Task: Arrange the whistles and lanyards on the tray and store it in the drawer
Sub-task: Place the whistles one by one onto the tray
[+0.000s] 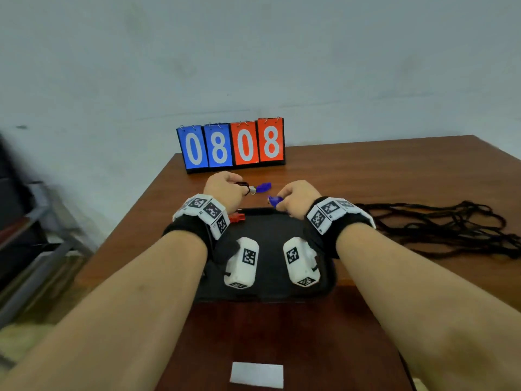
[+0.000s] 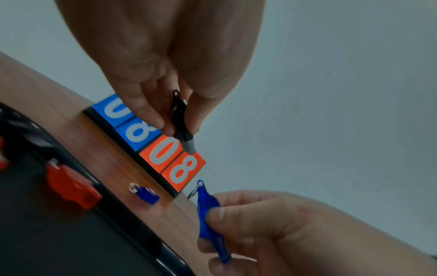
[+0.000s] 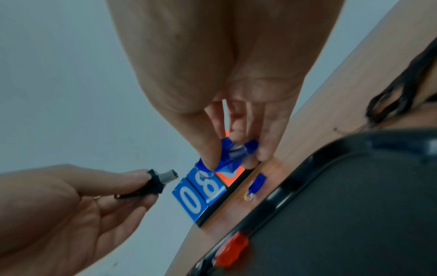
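Note:
My left hand [image 1: 239,189] pinches the black clip end of a lanyard [image 2: 181,115], whose grey tip points toward my right hand. My right hand [image 1: 283,204] pinches a blue whistle [image 3: 236,156] by its body, with the key ring facing the clip a short way off. Both are raised above the far rim of the black tray [image 1: 267,266]. A second blue whistle [image 1: 264,186] lies on the table beyond the tray. A red whistle [image 1: 237,217] lies at the tray's far left rim; it also shows in the left wrist view [image 2: 71,186].
A tangle of black lanyards [image 1: 451,227] lies on the wooden table right of the tray. A flip scoreboard [image 1: 231,143] reading 08 08 stands at the table's far edge by the wall. A white paper slip [image 1: 256,375] lies near me. A metal rack [image 1: 36,249] stands left.

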Action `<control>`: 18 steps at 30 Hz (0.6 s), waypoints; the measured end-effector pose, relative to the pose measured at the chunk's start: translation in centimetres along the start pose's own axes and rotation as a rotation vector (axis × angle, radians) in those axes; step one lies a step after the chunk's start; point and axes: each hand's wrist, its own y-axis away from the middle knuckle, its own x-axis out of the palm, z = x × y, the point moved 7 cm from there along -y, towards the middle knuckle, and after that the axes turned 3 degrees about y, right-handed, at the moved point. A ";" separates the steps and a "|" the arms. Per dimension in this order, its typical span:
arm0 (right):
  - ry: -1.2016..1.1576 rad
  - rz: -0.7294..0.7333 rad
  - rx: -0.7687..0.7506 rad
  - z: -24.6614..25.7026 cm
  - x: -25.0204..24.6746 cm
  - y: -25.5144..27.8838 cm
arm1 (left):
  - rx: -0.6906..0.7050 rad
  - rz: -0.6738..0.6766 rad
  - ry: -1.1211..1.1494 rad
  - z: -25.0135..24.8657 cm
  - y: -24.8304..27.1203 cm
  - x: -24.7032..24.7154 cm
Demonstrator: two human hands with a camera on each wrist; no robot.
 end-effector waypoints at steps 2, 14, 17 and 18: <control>0.044 0.053 -0.035 2.2 2.6 0.1 | -0.024 -0.049 -0.008 1.5 -0.1 -3.2; 0.413 0.185 0.019 5.4 11.3 -2.3 | -0.137 -0.111 0.134 9.2 -1.4 -11.1; 0.455 0.163 0.030 5.2 11.9 -3.1 | -0.139 -0.105 0.154 10.1 -1.9 -10.8; 0.463 0.162 0.031 5.2 12.1 -3.4 | -0.138 -0.098 0.160 10.2 -2.0 -10.6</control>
